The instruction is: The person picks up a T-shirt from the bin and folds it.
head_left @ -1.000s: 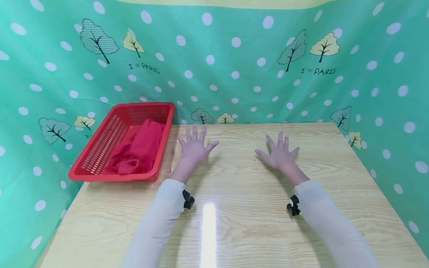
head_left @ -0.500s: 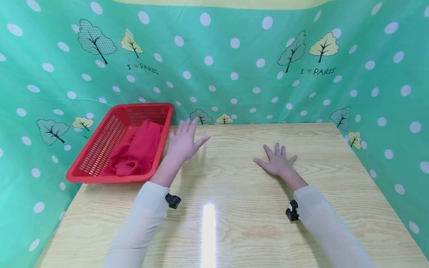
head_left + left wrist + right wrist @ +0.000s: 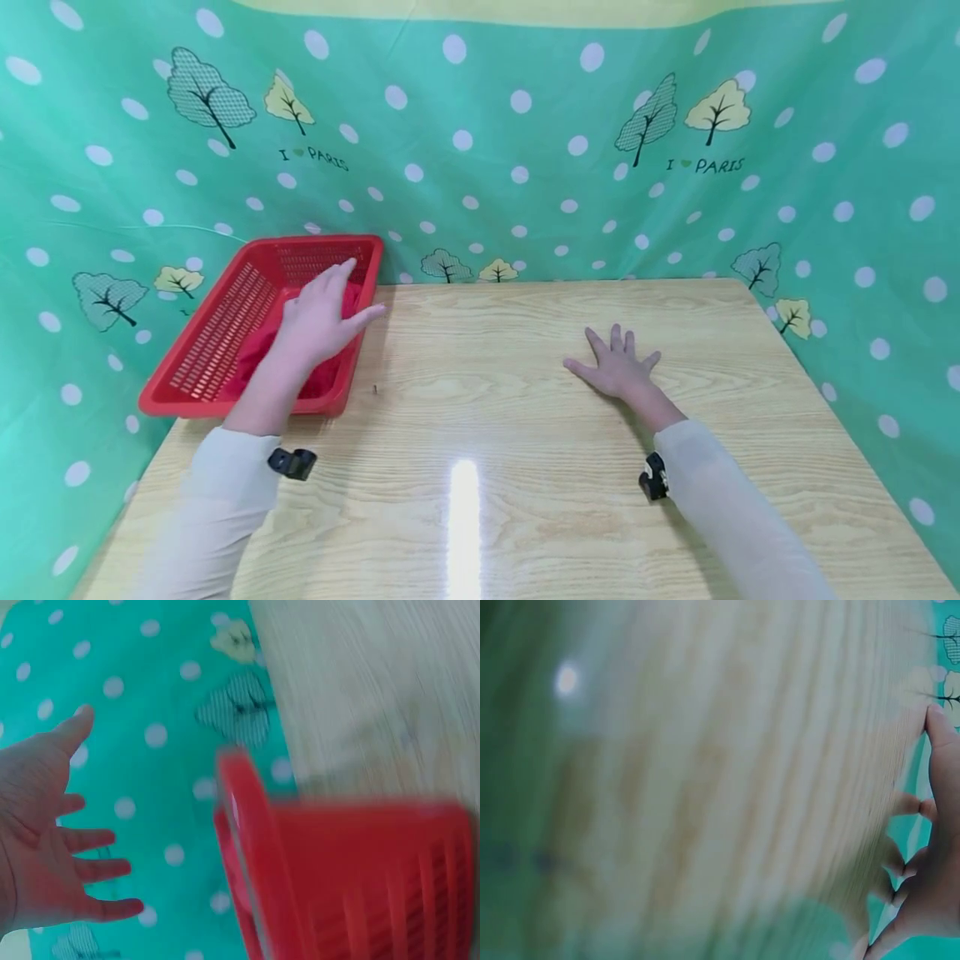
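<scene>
My left hand (image 3: 315,321) hovers over the right side of a red plastic basket (image 3: 217,333), fingers extended and thumb spread, holding nothing. Crumpled red cloth (image 3: 255,350) lies inside the basket, partly hidden behind that hand. In the left wrist view the fingers (image 3: 97,870) reach out apart from the basket's rim (image 3: 244,802). My right hand (image 3: 618,367) rests on the wooden table at the right with its fingers spread. The right wrist view shows its fingertips down at the wood surface.
The light wooden table (image 3: 480,367) carries a bright light reflection near the front. A green dotted curtain (image 3: 517,150) with printed trees hangs behind and along both sides. The basket stands at the table's back left corner. Small black cameras (image 3: 292,463) sit on both wrists.
My left hand has moved left from the table to above the basket and its cloth. The right hand has lowered slightly onto the table, fingers still spread.
</scene>
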Tool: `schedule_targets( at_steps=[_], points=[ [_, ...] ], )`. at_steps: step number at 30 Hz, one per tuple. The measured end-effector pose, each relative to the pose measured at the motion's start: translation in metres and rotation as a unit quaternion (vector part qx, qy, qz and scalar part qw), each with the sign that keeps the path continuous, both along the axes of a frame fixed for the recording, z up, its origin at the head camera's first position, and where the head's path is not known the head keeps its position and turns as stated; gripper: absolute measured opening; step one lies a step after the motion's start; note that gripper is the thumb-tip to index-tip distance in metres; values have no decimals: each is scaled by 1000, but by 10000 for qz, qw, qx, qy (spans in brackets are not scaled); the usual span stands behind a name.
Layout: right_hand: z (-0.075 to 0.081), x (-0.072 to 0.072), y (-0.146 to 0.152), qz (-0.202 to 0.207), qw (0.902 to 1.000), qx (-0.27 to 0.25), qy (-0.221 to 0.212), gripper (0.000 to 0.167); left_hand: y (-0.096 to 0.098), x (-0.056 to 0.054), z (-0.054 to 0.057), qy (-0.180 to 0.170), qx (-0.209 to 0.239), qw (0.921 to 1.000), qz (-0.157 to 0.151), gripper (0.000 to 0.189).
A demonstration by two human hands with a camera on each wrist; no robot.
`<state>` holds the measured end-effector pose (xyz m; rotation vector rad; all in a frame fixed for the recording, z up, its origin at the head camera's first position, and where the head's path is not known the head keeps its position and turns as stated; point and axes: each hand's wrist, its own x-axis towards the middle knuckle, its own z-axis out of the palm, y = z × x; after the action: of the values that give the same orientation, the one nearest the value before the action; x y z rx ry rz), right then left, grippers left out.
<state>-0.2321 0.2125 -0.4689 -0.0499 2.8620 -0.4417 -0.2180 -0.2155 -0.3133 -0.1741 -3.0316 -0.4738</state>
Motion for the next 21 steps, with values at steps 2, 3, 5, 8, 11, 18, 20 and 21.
schedule_targets(
  at_steps=[2,3,5,8,11,18,20,21],
  points=[
    [0,0,0,-8,10000,7,29,94,-15,3,0,-341,-38,9994,87,101],
    [0,0,0,-10,10000,1,40,94,-23,4,0,-576,-50,9982,129,105],
    [-1,1,-1,-13,10000,18,65,93,-39,8,-3,-1089,-87,9939,179,114],
    [-2,2,-2,-10,10000,36,91,93,-62,14,-8,-1739,-82,9846,174,122],
    [-2,2,-3,-5,9999,28,101,93,-82,20,-13,-2174,-85,9759,167,129],
    [-2,4,-2,-26,9999,19,121,93,-106,20,-34,-2341,119,9721,71,142],
    [-2,4,-2,-30,9999,8,132,93,-110,17,-43,-2278,269,9733,-20,143],
    [-2,4,-2,-23,9999,8,130,93,-111,15,-48,-2261,342,9735,-45,143]
  ],
)
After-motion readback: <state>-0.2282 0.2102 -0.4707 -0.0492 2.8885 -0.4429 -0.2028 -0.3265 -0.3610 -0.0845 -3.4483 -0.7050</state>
